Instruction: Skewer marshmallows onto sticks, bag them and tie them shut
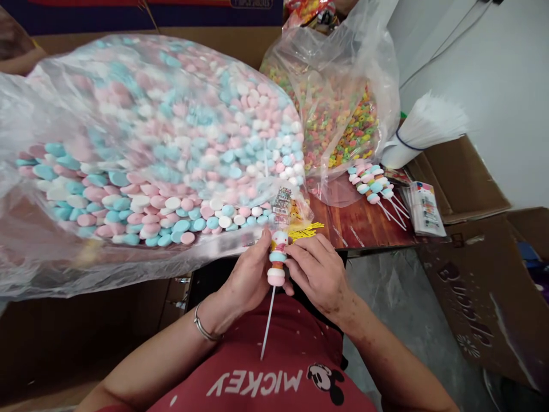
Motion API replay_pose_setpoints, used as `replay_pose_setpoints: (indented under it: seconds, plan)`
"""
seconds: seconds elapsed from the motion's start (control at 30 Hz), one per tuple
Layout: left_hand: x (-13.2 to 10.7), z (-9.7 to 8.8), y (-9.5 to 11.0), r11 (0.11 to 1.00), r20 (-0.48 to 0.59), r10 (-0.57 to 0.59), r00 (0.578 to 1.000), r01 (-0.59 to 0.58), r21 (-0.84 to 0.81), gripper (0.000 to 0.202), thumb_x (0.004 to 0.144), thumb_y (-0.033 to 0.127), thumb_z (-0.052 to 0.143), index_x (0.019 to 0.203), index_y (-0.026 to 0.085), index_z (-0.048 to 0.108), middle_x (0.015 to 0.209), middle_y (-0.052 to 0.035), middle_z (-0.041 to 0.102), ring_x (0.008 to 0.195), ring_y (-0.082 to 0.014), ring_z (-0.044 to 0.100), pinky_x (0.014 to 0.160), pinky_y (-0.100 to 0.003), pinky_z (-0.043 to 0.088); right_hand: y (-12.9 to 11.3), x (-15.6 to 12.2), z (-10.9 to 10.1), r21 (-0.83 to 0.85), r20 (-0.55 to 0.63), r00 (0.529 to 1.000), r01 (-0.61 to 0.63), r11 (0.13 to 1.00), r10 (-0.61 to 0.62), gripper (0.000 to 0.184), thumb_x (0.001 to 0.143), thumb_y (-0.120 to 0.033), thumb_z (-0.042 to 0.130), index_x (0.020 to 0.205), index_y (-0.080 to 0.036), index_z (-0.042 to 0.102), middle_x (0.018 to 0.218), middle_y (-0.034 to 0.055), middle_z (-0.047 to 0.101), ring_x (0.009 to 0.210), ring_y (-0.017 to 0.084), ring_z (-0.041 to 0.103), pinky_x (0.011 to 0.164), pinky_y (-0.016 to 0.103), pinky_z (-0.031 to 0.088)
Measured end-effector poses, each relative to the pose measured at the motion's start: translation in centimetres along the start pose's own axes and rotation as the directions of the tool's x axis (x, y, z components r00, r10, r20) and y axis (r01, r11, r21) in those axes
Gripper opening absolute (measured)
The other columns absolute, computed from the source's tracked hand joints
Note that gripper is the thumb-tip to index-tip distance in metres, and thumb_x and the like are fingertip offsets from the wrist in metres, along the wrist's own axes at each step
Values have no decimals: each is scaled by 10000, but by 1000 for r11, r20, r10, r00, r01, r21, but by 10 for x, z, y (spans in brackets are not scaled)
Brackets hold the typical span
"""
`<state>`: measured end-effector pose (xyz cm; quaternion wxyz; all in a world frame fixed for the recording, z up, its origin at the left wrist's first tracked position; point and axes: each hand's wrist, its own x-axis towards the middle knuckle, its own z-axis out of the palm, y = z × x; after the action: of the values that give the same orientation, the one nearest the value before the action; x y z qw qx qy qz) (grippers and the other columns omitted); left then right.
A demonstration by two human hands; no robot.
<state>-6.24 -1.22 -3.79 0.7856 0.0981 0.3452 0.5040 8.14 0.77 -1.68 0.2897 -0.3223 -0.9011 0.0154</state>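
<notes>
My left hand [249,274] is closed around a candy skewer [277,263], a white stick threaded with pink, white and blue marshmallow discs and small coloured rings. My right hand [317,269] pinches the top of the same skewer from the right, fingers pressed together. The stick's bare end [266,332] points down toward my red shirt. Just above the hands a small clear printed wrapper [283,203] with yellow twist ties [305,232] lies at the edge of the wooden table [364,223].
A huge clear bag of pink, blue and white marshmallow discs [150,154] fills the left. A bag of coloured cereal rings [338,126] stands behind. Finished skewers [373,186], flat wrappers [424,209], a bundle of white sticks [424,129] and cardboard boxes [476,297] sit at right.
</notes>
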Motion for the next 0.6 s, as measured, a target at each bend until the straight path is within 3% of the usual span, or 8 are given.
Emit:
replay_pose_setpoints:
  seconds: [0.13,0.27,0.43,0.6]
  plan:
    - [-4,-7,-2,1000,94,25,995,-26,11,379,832,492,651,852,114,625,688,-48,658,594,-181,655,472,-286,604,3,-2,3,85,-4,1000,-23,996,24,205,933,-106,456,964,-154,653,862,73,648,784,180,555,750,325,496]
    - [-7,-13,3,999,220,11,975,-20,41,194,682,204,724,829,122,627,661,-16,650,530,-146,620,486,-295,609,8,-1,2,78,-13,1000,11,997,-10,197,924,-101,470,975,-160,650,851,68,649,776,173,566,753,323,515]
    - [-9,-12,4,993,212,-21,977,-5,120,170,709,142,639,877,130,616,653,-43,658,639,-207,683,484,-274,591,11,2,2,-8,-16,997,71,997,-72,221,920,-89,458,991,-142,660,875,91,659,809,184,595,747,319,525]
    - [-8,-10,2,987,198,-38,980,6,158,207,708,159,628,913,133,610,671,-65,668,691,-241,704,469,-261,573,15,3,1,91,45,998,36,995,-40,244,936,-108,430,998,-154,662,897,83,667,821,172,606,754,312,531]
